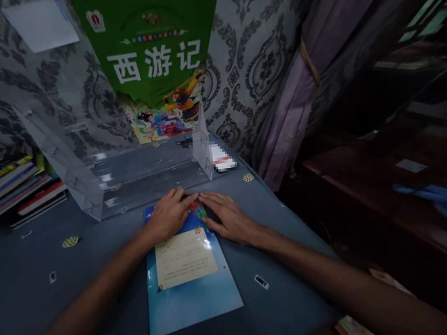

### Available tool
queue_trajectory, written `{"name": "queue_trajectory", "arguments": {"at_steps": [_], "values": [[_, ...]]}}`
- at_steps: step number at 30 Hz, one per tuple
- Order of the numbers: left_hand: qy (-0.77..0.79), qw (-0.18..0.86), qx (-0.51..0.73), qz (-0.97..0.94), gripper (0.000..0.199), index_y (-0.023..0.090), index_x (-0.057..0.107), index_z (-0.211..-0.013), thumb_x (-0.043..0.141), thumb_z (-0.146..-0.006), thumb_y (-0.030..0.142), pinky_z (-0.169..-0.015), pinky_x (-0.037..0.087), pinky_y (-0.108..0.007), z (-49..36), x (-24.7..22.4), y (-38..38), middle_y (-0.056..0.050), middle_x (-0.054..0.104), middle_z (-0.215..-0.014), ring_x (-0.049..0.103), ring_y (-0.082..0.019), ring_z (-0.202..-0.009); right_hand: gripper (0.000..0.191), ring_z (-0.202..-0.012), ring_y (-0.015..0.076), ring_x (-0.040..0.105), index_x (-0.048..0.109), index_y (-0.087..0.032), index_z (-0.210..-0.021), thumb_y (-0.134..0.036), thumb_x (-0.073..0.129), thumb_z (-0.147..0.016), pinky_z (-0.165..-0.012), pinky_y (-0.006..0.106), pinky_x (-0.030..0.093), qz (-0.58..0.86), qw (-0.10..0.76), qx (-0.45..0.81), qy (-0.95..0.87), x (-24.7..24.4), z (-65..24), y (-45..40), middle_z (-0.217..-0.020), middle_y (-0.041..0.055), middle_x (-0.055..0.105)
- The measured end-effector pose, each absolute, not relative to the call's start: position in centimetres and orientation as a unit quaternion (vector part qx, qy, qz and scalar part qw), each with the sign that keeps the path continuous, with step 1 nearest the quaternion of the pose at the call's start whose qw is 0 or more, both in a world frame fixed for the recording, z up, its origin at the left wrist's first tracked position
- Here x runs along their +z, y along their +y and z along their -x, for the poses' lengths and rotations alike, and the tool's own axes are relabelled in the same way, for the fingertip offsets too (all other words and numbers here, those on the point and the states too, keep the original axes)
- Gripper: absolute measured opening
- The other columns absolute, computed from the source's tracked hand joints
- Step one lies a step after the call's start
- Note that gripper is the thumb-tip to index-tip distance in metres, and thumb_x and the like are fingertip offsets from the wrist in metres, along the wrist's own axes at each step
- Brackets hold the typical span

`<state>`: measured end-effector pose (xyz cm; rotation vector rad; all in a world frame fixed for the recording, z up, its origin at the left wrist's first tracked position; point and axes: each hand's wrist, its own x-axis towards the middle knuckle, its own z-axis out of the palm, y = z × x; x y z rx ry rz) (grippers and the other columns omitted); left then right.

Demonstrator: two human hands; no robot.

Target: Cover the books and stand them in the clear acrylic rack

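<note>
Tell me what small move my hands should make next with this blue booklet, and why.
Perhaps slide the left hand toward you along the left edge of the blue booklet: it lies flat on the table, and the right hand is also at its far end.

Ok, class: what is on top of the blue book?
The left hand lies on the far end of the blue book, and the right hand reaches over its far right corner. Print beneath them cannot be seen.
</note>
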<state>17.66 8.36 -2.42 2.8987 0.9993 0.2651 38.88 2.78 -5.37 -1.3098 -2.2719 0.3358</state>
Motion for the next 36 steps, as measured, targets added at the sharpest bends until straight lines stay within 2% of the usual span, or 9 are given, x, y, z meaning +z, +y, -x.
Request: {"name": "queue_trajectory", "arguments": {"at_steps": [11,19,26,29,32,36], "values": [[0.357,0.023,0.09,-0.929,0.038,0.021,0.058,-0.132,0.045,-0.097,0.015,-0.087,0.051,-0.039,-18.7,-2.2,8.0,-0.008,0.056,-0.108,0.051,-0.024,-0.101,0.055,-0.137,0.0317,0.045,0.049,-0.01,-0.144,-0.037,0.048,-0.096,-0.111,0.052,0.039,0.504,0.205,0.122,-0.831,-4.3,-38.5,2.4,-0.147,0.0194,0.053],[0.361,0.041,0.126,-0.923,0.042,0.025,0.058,-0.135,0.045,-0.097,0.015,-0.087,0.05,-0.04,-18.3,-2.5,7.6,-0.009,0.057,-0.109,0.053,-0.025,-0.101,0.052,-0.138,0.0317,0.045,0.049,-0.009,-0.143,-0.032,0.049,-0.096,-0.112,0.054,0.038,0.484,0.21,0.125,-0.84,-4.4,-38.4,2.7,-0.146,0.0209,0.053],[0.414,-0.015,0.101,-0.905,0.038,0.019,0.062,-0.129,0.042,-0.097,0.017,-0.081,0.049,-0.038,-17.6,-2.7,7.8,-0.011,0.058,-0.105,0.052,-0.026,-0.098,0.053,-0.141,0.0297,0.043,0.047,-0.003,-0.143,-0.032,0.048,-0.098,-0.116,0.049,0.033,0.431,0.177,0.136,-0.874,-4.5,-38.0,5.3,-0.148,0.0217,0.05],[0.419,-0.027,0.102,-0.902,0.039,0.019,0.063,-0.129,0.041,-0.096,0.016,-0.084,0.048,-0.039,-17.4,-2.8,8.0,-0.011,0.058,-0.105,0.052,-0.027,-0.098,0.053,-0.142,0.0295,0.041,0.046,-0.003,-0.144,-0.032,0.046,-0.099,-0.117,0.049,0.032,0.427,0.191,0.139,-0.873,-4.8,-37.9,5.7,-0.149,0.0216,0.05],[0.408,-0.019,0.107,-0.906,0.041,0.018,0.061,-0.132,0.04,-0.097,0.018,-0.089,0.047,-0.042,-17.3,-2.8,8.1,-0.012,0.06,-0.109,0.053,-0.027,-0.1,0.052,-0.142,0.0289,0.042,0.047,-0.005,-0.143,-0.032,0.045,-0.099,-0.116,0.051,0.032,0.432,0.21,0.13,-0.867,-5.2,-37.8,5.3,-0.148,0.021,0.051],[0.372,0.007,0.126,-0.92,0.039,0.018,0.062,-0.132,0.04,-0.1,0.024,-0.093,0.045,-0.043,-17.3,-2.9,8.1,-0.013,0.063,-0.127,0.054,-0.029,-0.116,0.05,-0.14,0.0278,0.045,0.049,-0.011,-0.143,-0.034,0.045,-0.098,-0.115,0.052,0.034,0.43,0.217,0.128,-0.867,-5.4,-37.9,4.4,-0.147,0.0182,0.053]]}}
